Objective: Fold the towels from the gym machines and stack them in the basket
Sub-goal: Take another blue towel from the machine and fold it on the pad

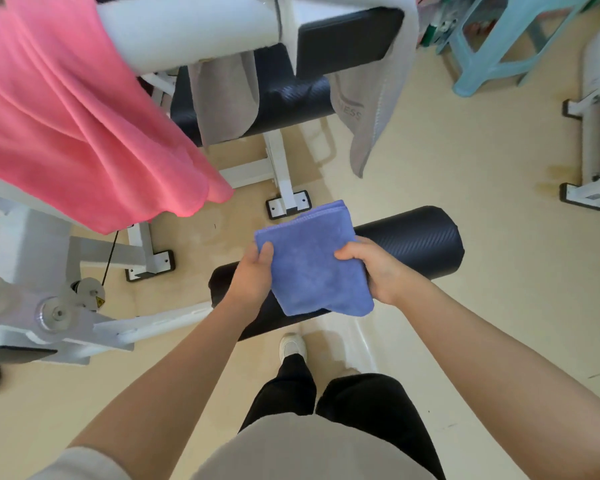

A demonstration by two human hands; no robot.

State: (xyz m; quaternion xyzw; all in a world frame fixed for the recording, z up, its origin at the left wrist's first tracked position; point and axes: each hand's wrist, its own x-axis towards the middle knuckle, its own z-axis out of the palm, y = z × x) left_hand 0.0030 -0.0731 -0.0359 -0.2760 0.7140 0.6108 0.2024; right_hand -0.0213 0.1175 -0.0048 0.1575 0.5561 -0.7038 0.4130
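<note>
While both hands grip it, the folded blue towel overlies a black roller.

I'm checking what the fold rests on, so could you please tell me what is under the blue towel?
A black foam roller runs beneath the blue towel, held by the left hand and right hand. The roller's middle is covered.

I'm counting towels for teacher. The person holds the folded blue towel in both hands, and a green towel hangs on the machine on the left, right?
Not quite. The towel hanging on the machine at the left is a pink towel, not green, as the head view shows. The rest holds: the left hand and right hand both hold the folded blue towel.
</note>
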